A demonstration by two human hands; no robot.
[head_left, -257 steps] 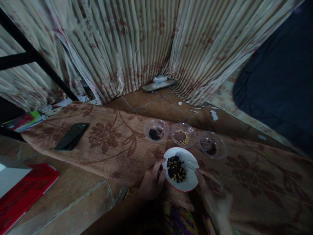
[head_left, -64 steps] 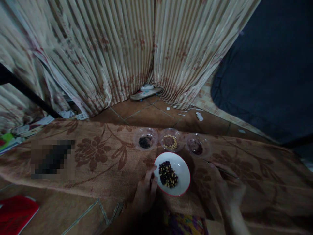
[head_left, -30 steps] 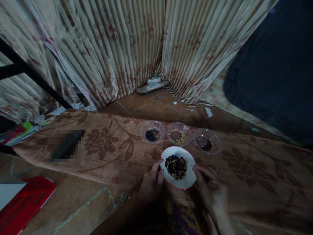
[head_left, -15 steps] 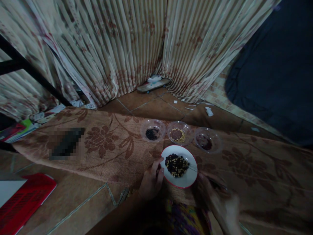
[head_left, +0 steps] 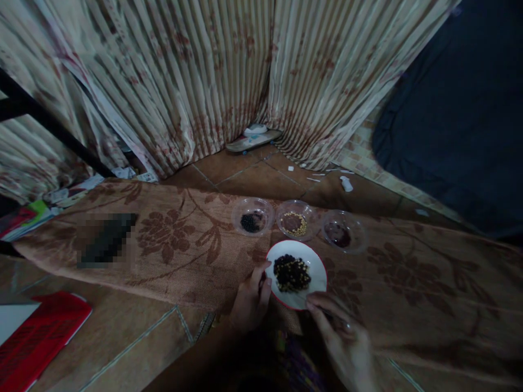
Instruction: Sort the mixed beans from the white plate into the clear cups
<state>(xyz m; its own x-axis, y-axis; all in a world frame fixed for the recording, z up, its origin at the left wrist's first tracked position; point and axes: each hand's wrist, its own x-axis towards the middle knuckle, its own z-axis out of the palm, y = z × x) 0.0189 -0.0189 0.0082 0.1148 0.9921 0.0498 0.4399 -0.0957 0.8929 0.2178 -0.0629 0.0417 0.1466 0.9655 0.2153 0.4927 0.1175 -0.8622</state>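
A white plate with a red rim [head_left: 317, 272] carries a mixed heap of dark and pale yellow beans [head_left: 291, 274]. My left hand [head_left: 250, 298] grips the plate's left edge, thumb and fingers closed on it. At the plate's lower right, my right hand [head_left: 341, 335] is closed on a slim metal tool, apparently tweezers [head_left: 347, 325], mostly hidden by the fingers. Behind the plate stand three clear plastic bowls in a row: the left bowl [head_left: 267, 209] with black beans, the middle bowl [head_left: 308, 212] with yellow beans, the right bowl [head_left: 355, 228] with a few dark red ones.
A brown flowered cloth [head_left: 196, 267] covers the low bench. A blurred dark object [head_left: 108, 239] lies on its left. Beyond are a skateboard [head_left: 253, 141] and scraps on the tiled floor, against striped curtains [head_left: 229, 71]. A red item [head_left: 61, 321] lies at lower left.
My right hand has moved left and inward, its fingertips now over the plate's lower right rim. The bean heap looks slightly more compact. My left hand still holds the plate.
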